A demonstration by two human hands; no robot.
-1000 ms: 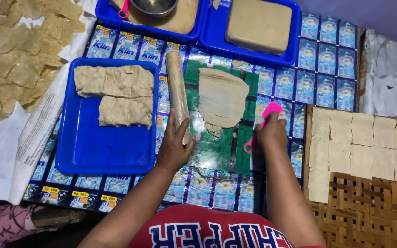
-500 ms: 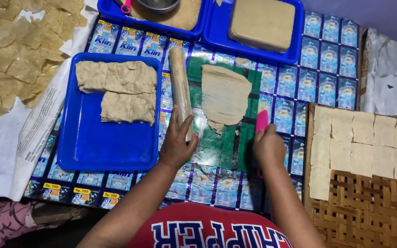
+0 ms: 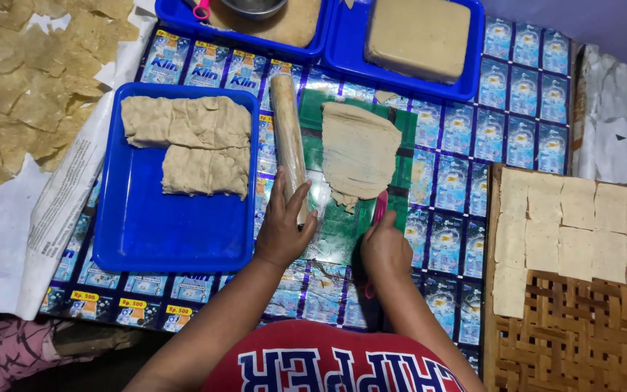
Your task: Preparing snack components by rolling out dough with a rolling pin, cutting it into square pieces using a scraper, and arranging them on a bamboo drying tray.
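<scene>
- Left hand [image 3: 281,236]: fingers lie over the near end of the long, dough-dusted wooden rolling pin [image 3: 289,141]; the grip is loose and only partly closed on it. The pin lies on the desk [image 3: 509,109], which is covered in blue printed sachet sheeting, between the blue plastic tray [image 3: 175,232] and the green mat [image 3: 342,225].
- Right hand [image 3: 384,250]: grip closed on the pink-handled cutter [image 3: 379,210], whose tip sits just beside the ragged near edge of the thin, flat beige dough sheet [image 3: 359,149] on the green mat.
- Risk, tearing: the dough sheet looks thin and uneven at its near edge. A dragged or slanted cut would likely pull it out of shape rather than part it cleanly.
- Risk, rolling: the pin is held at one end only. If that hand lifts, the pin may roll onto the dough sheet or against the tray holding the rough beige dough slabs [image 3: 197,145].
- Risk, cutting the surface: pressing past the mat edge could score the sachet sheeting.
- Risk, reach: the cut pale dough squares [image 3: 582,218] on the woven bamboo rack [image 3: 567,341] lie near the right elbow; a wide sweep could disturb them.
</scene>
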